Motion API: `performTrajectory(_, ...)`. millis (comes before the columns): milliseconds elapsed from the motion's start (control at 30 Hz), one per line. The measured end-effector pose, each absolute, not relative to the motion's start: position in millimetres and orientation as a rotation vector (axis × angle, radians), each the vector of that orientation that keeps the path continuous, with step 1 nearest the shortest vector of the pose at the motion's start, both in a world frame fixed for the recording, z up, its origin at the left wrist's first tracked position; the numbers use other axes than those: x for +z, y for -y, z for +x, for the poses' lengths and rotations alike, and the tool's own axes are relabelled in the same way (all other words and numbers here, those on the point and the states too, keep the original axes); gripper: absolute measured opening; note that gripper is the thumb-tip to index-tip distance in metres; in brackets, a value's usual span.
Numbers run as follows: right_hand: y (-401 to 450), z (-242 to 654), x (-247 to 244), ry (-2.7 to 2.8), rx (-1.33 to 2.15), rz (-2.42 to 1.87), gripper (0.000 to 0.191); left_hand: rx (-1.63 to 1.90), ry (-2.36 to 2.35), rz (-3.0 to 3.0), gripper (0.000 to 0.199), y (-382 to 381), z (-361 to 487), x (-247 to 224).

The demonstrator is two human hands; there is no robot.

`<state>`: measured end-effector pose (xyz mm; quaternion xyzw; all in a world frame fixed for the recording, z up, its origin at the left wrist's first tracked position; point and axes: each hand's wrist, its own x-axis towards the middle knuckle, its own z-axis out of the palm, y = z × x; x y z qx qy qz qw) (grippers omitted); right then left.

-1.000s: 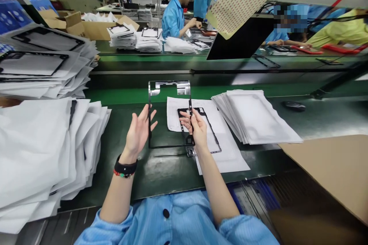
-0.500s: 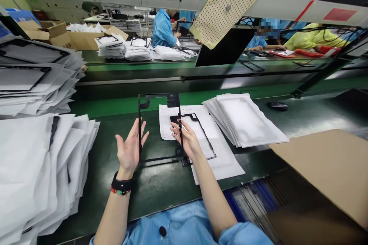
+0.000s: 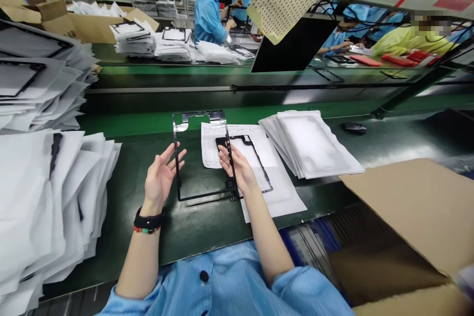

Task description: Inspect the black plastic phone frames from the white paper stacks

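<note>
A thin black rectangular frame [image 3: 203, 194] is held upright and slightly tilted above the bench. My left hand [image 3: 158, 177] is at its left edge, with the fingertips reaching past the bar and the thumb off it. My right hand [image 3: 240, 169] grips the right edge, its fingers curled round the bar. A second black frame [image 3: 259, 160] lies flat on a white sheet [image 3: 283, 197] behind my right hand, partly covered by it. Under the upper part of the held frame shows a printed paper form [image 3: 210, 150].
White sleeves [image 3: 25, 197] are piled at the left, with another pile [image 3: 40, 84] behind holding black frames. A stack of white sleeves [image 3: 311, 145] lies right of the sheet. A computer mouse [image 3: 353, 128] and an open cardboard box [image 3: 414, 207] are at the right. Co-workers [image 3: 209, 15] sit across the bench.
The held frame has turned a little and tilted, and light now reflects off its upper corners. My left thumb has drawn in toward the fingers. The whole view has shifted slightly.
</note>
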<state>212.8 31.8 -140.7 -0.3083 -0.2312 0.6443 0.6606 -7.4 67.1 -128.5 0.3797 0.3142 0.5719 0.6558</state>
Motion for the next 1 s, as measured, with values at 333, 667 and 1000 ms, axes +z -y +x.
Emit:
performTrajectory(333, -31, 212, -142, 0.532, 1.456, -0.726, 0.03, 1.318, -0.847, 0.903, 0.051, -69, -5, -133)
performTrajectory(667, -26, 206, -132, 0.628, 1.465, -0.816, 0.039, 1.517, -1.131, 0.904, 0.036, -33, -32, -89)
performTrajectory(1000, -23, 229, -109, 0.864, 1.144, -1.135, 0.045, 1.833, -1.805, 1.006, 0.021, -8, -244, 5)
